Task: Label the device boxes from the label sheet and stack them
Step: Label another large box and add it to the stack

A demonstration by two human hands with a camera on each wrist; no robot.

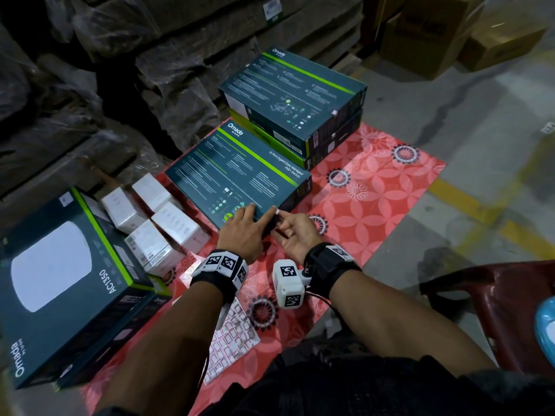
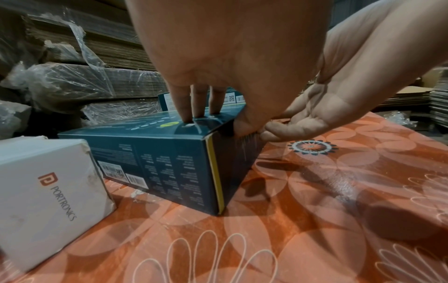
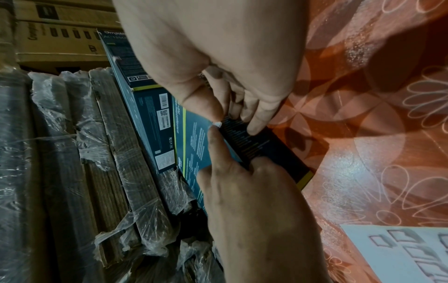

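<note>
In the head view my left hand [image 1: 241, 232] presses flat, fingers straight, on the Omada switch box [image 1: 237, 175] lying on the floral mat [image 1: 375, 190]. My right hand [image 1: 292, 232] pinches a small white label [image 1: 277, 212] at the box's near corner. In the left wrist view straight fingers [image 2: 184, 103] touch the box top. In the right wrist view the label sheet [image 3: 400, 254] lies near on the mat.

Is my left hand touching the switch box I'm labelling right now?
Touching. In the left wrist view, the left hand's fingertips press on the switch box's top face.
</note>
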